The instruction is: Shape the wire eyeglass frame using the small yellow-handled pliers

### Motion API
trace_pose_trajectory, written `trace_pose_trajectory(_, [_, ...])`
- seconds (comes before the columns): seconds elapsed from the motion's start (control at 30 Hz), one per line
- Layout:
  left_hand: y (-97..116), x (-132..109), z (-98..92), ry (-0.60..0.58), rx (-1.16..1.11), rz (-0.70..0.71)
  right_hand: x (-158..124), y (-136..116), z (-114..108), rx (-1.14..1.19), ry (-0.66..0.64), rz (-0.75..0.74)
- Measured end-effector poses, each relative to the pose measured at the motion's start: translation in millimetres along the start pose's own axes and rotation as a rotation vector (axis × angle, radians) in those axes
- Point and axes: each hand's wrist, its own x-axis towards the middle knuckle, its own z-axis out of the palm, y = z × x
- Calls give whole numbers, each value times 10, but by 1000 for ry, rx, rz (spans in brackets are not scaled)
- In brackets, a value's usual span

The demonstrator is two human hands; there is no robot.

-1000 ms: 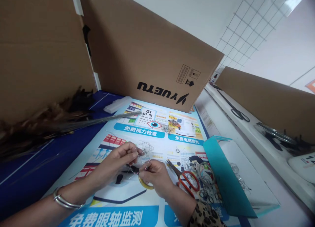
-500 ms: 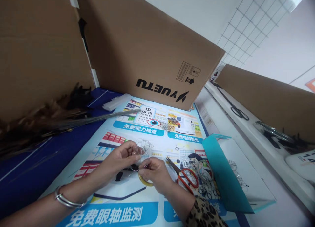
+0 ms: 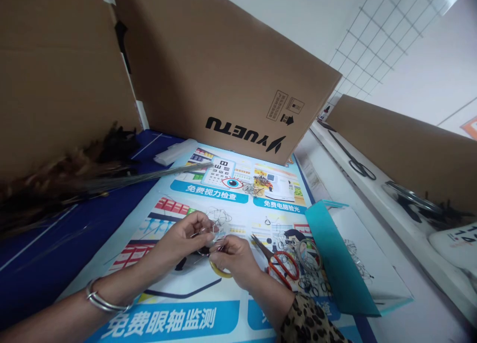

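My left hand (image 3: 190, 234) and my right hand (image 3: 236, 261) meet over the printed poster sheet (image 3: 194, 283), fingertips almost touching. Each is closed in a pinch on thin, shiny wire-like strands (image 3: 214, 238); how these run between the fingers is partly hidden. A yellow curved piece (image 3: 220, 272) shows below my right fingers; I cannot tell what it belongs to. Just beyond my hands lies a loose tangle of fine wire (image 3: 219, 215). To the right of my right hand rest scissors with red handles (image 3: 283, 267), blades apart, beside a heap of looped wires (image 3: 311, 266).
A teal-edged open box (image 3: 341, 268) with wire pieces stands at the right. Long thin strands (image 3: 149, 176) and a dark brown fluffy bundle (image 3: 85, 164) lie at the left. Tall cardboard (image 3: 223, 60) walls the back. Black scissors (image 3: 359, 168) lie on the white ledge.
Both hands stay in nearly the same place, with small finger movements around the strands. The view has shifted slightly.
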Motion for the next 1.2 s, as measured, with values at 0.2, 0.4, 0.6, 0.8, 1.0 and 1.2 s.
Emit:
trace_pose_trajectory(0.2, [-56, 1, -25, -12, -8, 5, -1, 0, 2, -7, -6, -10])
trace_pose_trajectory(0.4, [-50, -4, -30, -23, -15, -9, -7, -11, 2, 1, -16, -1])
trace_pose_trajectory(0.6, [-63, -11, -29, -24, -35, -8, -6, -4, -3, -12, -17, -13])
trace_pose_trajectory(0.8, [-99, -10, -61, -39, -16, -17, 3, 20, -16, -5, -12, 1])
trace_pose_trajectory(1.0, [-120, -6, -75, -47, 7, 0, 3, 27, -31, -1, -23, -1])
trace_pose_trajectory(1.2, [-220, -26, -52, -78, 42, 30, 3, 31, -31, -5, -10, -23])
